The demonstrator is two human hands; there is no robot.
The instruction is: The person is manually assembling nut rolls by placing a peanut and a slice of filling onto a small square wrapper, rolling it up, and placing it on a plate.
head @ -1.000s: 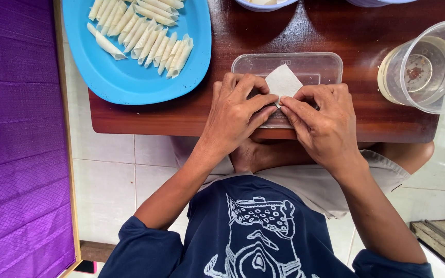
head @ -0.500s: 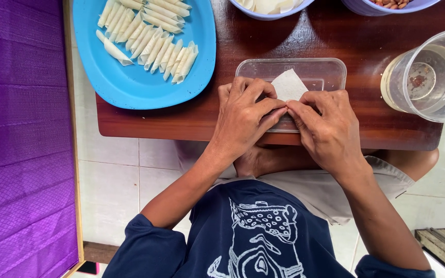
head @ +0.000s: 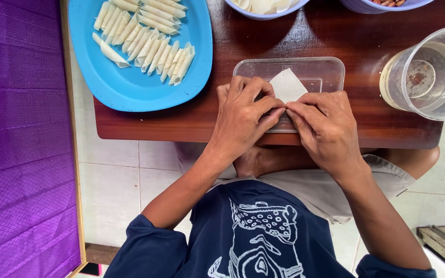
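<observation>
My left hand [head: 243, 116] and my right hand [head: 325, 123] meet fingertip to fingertip over a clear plastic lid [head: 330, 69] that lies flat on the dark wooden table [head: 222, 116]. Between the fingers I pinch a thin white pastry wrapper [head: 287, 85]; one pointed corner sticks out away from me, the rest is hidden under my fingers. A blue plate [head: 130, 87] at the table's left holds several rolled white pastry sticks [head: 148, 44].
A clear plastic cup [head: 423, 77] with a little brownish residue stands at the right. Two bowls [head: 266, 7] sit at the far edge, cut off by the frame. A purple cloth [head: 19, 139] hangs at the left over a white tiled floor [head: 114, 175].
My hands stay pinched on the wrapper over the lid with only small finger shifts. The view has drifted, so the table and plate sit slightly lower and to the right.
</observation>
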